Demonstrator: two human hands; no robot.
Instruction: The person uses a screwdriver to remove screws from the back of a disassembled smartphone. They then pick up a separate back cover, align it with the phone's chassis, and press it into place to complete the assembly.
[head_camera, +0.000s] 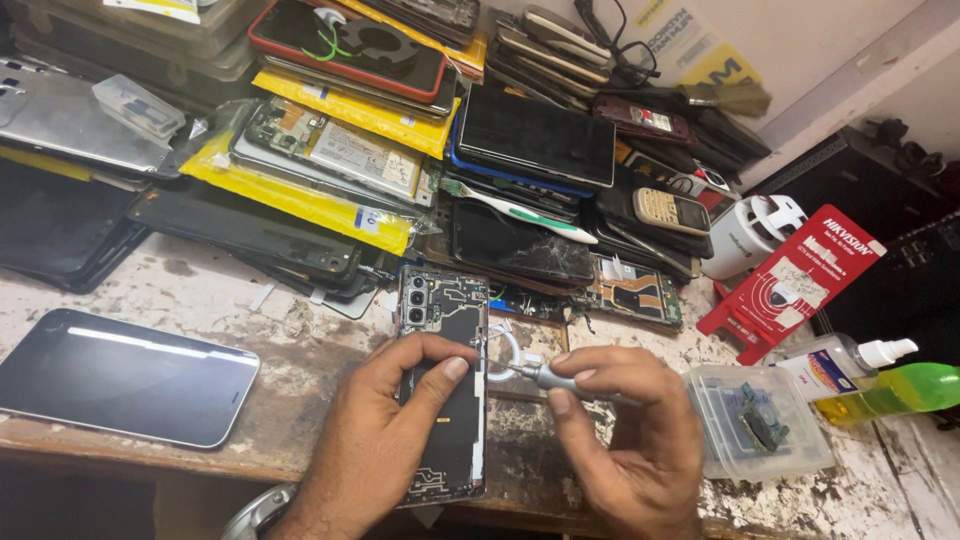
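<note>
Screwdriver (560, 379) pinched in right hand (630, 440) — left hand (385, 430) pinning opened phone (443, 385); clear box (760, 420) holds parts.

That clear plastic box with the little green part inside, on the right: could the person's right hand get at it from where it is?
Probably yes. The clear plastic box sits right beside the right hand, with nothing between them. But that hand is holding a small screwdriver against the opened phone, so it would need to put that down first.
</note>
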